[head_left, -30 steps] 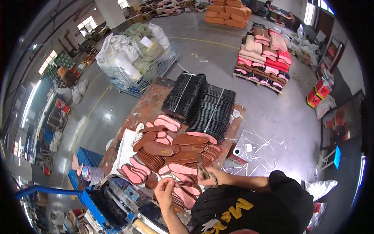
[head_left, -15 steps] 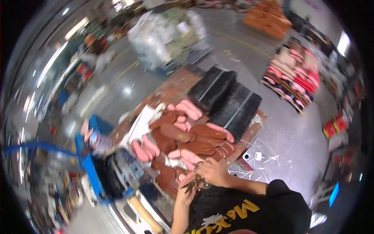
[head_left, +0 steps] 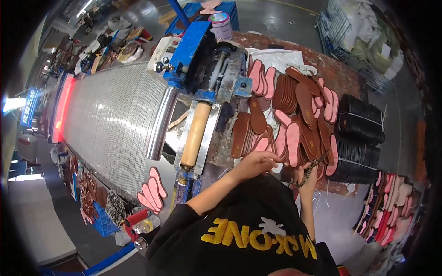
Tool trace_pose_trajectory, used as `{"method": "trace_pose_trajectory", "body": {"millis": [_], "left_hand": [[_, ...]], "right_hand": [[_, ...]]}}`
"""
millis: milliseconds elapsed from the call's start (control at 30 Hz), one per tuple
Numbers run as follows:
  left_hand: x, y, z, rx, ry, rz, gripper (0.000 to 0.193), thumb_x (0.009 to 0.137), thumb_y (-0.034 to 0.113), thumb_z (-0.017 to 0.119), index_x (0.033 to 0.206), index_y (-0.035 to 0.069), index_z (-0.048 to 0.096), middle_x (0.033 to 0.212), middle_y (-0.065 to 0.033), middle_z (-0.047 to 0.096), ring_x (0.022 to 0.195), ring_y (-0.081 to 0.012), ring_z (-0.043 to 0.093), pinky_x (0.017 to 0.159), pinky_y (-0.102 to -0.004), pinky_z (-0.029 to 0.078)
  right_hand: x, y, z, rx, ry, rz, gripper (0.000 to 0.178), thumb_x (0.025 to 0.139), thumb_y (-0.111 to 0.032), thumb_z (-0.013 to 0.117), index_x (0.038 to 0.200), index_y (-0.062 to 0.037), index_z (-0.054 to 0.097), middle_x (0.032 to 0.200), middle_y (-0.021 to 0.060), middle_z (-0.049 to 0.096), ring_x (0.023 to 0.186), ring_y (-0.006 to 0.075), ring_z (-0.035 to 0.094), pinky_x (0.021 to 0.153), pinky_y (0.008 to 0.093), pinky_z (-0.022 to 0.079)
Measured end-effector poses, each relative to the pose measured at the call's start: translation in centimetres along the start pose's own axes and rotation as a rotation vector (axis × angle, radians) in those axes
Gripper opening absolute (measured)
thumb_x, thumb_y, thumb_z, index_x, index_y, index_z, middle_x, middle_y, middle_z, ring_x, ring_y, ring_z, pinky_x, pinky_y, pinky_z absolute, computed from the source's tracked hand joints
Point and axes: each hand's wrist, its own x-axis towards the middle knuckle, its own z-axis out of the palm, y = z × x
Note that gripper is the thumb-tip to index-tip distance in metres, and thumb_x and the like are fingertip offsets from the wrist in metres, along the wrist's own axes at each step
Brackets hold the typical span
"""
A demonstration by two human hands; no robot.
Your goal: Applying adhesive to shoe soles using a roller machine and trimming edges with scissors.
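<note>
My right hand (head_left: 307, 178) is closed around a pair of dark scissors (head_left: 317, 162), whose blades point up and to the right, over the near edge of the insole piles. To its left, my left hand (head_left: 258, 164) has its fingers loosely bent and apart, with nothing visible held in it. Just beyond that hand is the tip of a pink insole (head_left: 261, 144). Between and beyond both hands lie stacks of brown insoles (head_left: 309, 138) and pink insoles (head_left: 293, 143), some fanned out on the worktable.
Left of the piles stands a blue roller machine (head_left: 189, 50) with a tan roller (head_left: 196, 133) and a wide mesh conveyor (head_left: 115, 124). Strapped black bundles (head_left: 354, 156) sit at the right. A tin (head_left: 221, 25) stands at the back. Loose pink insoles (head_left: 153, 191) lie by the conveyor.
The view has swung left, bringing the machine and conveyor in. My hands, close together before, are now apart; the scissors stay in my right hand, their blades now pointing away to the right.
</note>
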Motion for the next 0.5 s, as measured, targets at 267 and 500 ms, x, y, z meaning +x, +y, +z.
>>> {"method": "trace_pose_trajectory", "body": {"millis": [267, 500], "left_hand": [[-2.4, 0.0, -0.9, 0.020, 0.080, -0.080, 0.025, 0.098, 0.011, 0.054, 0.121, 0.005, 0.061, 0.066, 0.0000, 0.057, 0.048, -0.0077, 0.055, 0.044, -0.0232, 0.041], [-3.4, -1.0, 0.2, 0.171, 0.168, -0.102, 0.048, 0.092, 0.016, 0.060, 0.137, 0.003, 0.049, 0.073, -0.0066, 0.060, 0.050, -0.0130, 0.055, 0.050, -0.0281, 0.045]], "right_hand": [[-5.2, 6.7, -6.7, -0.794, -0.207, 0.241, 0.039, 0.088, -0.028, 0.065, 0.114, -0.0005, 0.053, 0.090, 0.0258, 0.067, 0.084, 0.0469, 0.064, 0.071, 0.0537, 0.048], [-7.5, 11.7, -9.9, -0.934, -0.494, 0.284, 0.031, 0.088, -0.021, 0.062, 0.112, -0.0040, 0.054, 0.083, 0.0219, 0.067, 0.078, 0.0443, 0.064, 0.068, 0.0512, 0.049]]}}
